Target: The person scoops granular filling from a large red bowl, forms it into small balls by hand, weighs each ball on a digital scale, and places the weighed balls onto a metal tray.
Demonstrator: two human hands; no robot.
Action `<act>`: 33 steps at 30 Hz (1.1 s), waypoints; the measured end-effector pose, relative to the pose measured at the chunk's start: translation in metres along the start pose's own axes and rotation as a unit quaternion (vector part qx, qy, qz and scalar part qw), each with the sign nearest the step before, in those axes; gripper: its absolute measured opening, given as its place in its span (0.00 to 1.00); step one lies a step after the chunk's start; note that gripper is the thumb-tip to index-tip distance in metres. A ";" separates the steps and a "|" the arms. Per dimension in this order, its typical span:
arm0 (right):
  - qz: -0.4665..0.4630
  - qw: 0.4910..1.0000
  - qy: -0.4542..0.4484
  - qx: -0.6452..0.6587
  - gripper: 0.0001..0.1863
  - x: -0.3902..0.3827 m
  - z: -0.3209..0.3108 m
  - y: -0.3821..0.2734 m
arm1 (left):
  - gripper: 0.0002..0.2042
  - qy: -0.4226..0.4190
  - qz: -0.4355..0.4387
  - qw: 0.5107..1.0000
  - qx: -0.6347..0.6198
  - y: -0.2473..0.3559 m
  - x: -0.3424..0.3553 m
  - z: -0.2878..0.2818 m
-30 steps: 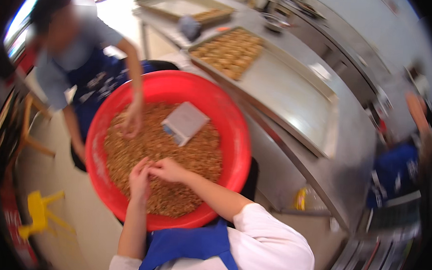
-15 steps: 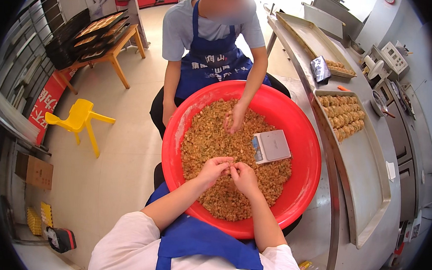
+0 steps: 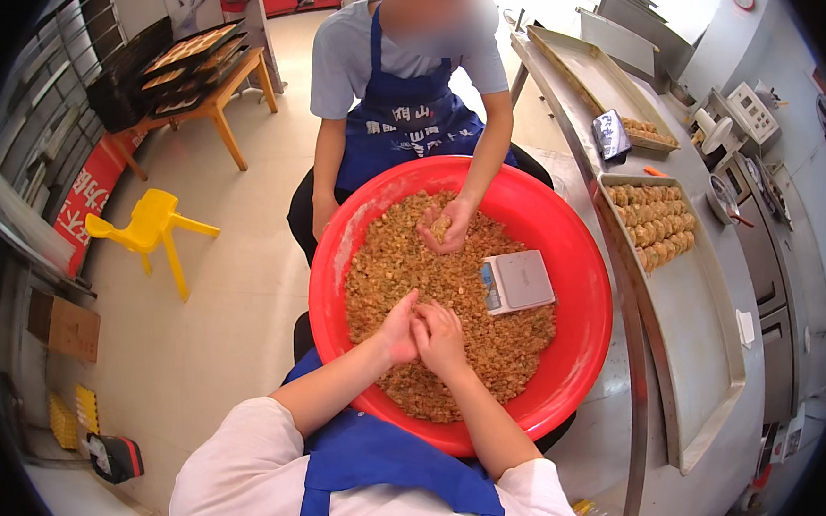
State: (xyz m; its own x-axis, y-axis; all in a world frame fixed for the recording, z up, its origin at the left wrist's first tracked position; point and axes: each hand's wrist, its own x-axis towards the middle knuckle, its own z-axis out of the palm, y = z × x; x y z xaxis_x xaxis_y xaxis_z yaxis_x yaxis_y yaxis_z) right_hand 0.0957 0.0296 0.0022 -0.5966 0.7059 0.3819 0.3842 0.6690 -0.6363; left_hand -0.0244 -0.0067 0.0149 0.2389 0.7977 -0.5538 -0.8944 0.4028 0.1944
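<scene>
Forearms in white sleeves over a blue apron, entering from the lower edge. Left hand (image 3: 397,328) and right hand (image 3: 441,338): pressed together, fingers curled in around a small portion of crumbly filling (image 3: 449,289); the portion itself is hidden between the palms. Both hands rest over the near half of the filling.

Red basin (image 3: 577,363): large, round, set between two seated people, just beside the left edge of the steel desk (image 3: 755,392). Filling: brown, coarse, covering most of the basin floor.

Small digital scale (image 3: 518,281): grey, lying on the filling to the right of centre, just beyond the hands.

Co-worker's hand (image 3: 443,230): at the far side of the basin, cupped around a lump of filling. This person wears a grey shirt and blue apron and sits facing the wearer.

Long metal tray (image 3: 699,370): on the desk along its left edge, right of the basin; rows of shaped golden pieces (image 3: 656,226) fill its far end, the near part bare.

Second tray (image 3: 594,75): farther along the desk, with a dark packet (image 3: 612,135) on its near corner.

Yellow plastic stool (image 3: 150,228): on the floor, far left.
</scene>
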 end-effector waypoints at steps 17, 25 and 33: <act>-0.027 0.997 0.068 0.020 0.14 0.002 -0.015 -0.005 | 0.39 -0.036 -0.076 0.995 0.062 -0.009 -0.003 0.013; 0.020 0.989 0.114 0.090 0.10 0.011 -0.015 0.005 | 0.44 -0.306 -0.120 0.944 -0.015 -0.004 0.004 -0.025; -0.051 0.983 0.132 -0.116 0.06 0.007 -0.022 -0.014 | 0.15 0.072 0.087 0.993 -0.038 -0.009 0.005 0.001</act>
State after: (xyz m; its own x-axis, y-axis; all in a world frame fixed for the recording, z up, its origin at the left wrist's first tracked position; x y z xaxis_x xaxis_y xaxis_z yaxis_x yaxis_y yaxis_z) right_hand 0.1015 0.0307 0.0291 -0.4483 0.6471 0.6167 0.5007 0.7533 -0.4264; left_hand -0.0150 -0.0056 0.0108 0.0269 0.7780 -0.6277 -0.9445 0.2254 0.2390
